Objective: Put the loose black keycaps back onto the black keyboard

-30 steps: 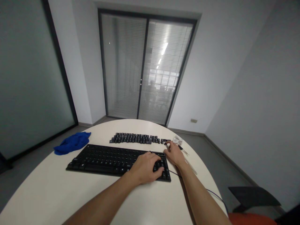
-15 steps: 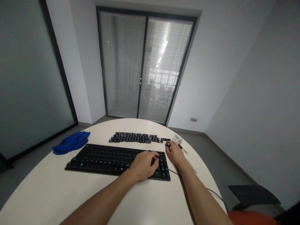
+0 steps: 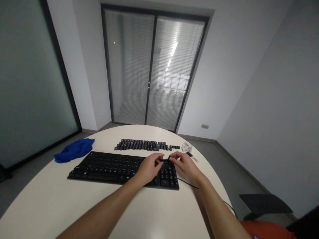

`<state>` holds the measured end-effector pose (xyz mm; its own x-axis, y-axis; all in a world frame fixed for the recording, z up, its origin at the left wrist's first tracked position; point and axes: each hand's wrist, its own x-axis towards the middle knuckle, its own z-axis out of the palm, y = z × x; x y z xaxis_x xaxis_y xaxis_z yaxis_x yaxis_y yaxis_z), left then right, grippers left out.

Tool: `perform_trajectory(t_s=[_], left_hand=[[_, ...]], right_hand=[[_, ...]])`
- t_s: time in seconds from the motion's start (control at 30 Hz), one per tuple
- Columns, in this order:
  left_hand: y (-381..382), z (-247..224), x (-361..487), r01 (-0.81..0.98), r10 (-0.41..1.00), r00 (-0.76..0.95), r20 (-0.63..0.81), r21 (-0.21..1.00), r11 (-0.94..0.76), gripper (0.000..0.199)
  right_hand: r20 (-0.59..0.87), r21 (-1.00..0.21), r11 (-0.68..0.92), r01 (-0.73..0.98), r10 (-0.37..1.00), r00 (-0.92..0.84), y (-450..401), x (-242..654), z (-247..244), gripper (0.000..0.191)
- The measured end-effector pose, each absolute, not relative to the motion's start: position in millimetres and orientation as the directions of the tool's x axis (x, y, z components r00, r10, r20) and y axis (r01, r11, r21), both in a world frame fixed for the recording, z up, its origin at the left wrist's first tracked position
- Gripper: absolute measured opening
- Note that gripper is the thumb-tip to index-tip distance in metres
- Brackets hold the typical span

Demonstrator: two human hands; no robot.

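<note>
A black keyboard (image 3: 104, 166) lies across the table in front of me. Over its number-pad end is my left hand (image 3: 149, 167), fingers curved and thumb apart, with nothing visible between them. Close beside it, at the keyboard's upper right corner, my right hand (image 3: 184, 164) pinches a small black keycap (image 3: 169, 158). Fingertips partly cover the keycap. Behind the keyboard, loose black keycaps (image 3: 139, 145) stand in rows, laid out roughly like a keyboard.
A blue cloth (image 3: 74, 151) lies crumpled at the left. Clear plastic bits (image 3: 186, 146) and a small tool with thin metal prongs (image 3: 191, 156) lie at the right. The keyboard's cable (image 3: 188, 183) runs beneath my right forearm. A chair (image 3: 264, 204) stands beyond the round table (image 3: 139, 212).
My right hand has come left and nearer, from the end of the keycap rows to the keyboard's upper right corner, with a keycap. My left hand has shifted slightly up and left.
</note>
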<state>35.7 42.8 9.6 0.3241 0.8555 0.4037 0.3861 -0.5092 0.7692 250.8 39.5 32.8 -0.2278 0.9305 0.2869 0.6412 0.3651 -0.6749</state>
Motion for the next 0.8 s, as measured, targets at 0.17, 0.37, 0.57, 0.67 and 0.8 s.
perform_trajectory(t_s=[0.17,0.37,0.57,0.67,0.8], left_hand=[[32.3,15.8,34.0,0.512,0.83,0.351,0.434,0.652,-0.558,0.034],[28.0,20.0,33.4,0.572,0.791,0.441,0.424,0.547,-0.612,0.021],[29.1,18.9,34.1,0.601,0.836,0.392,0.385,0.581,-0.549,0.018],[31.1,18.2,33.9,0.575,0.864,0.374,0.338,0.646,-0.502,0.019],[33.8,16.2,33.1,0.539,0.866,0.391,0.311,0.685,-0.49,0.019]], right_hand=[[0.212,-0.781,0.362,0.509,0.92,-0.329,29.9,243.6,38.9,0.027],[0.179,-0.772,0.356,0.527,0.917,-0.357,28.1,242.7,38.9,0.024],[0.156,-0.787,0.342,0.513,0.916,-0.371,24.1,238.8,44.1,0.022],[0.149,-0.781,0.343,0.522,0.914,-0.378,24.5,239.8,44.3,0.021],[0.158,-0.739,0.362,0.569,0.913,-0.375,26.8,243.0,41.8,0.016]])
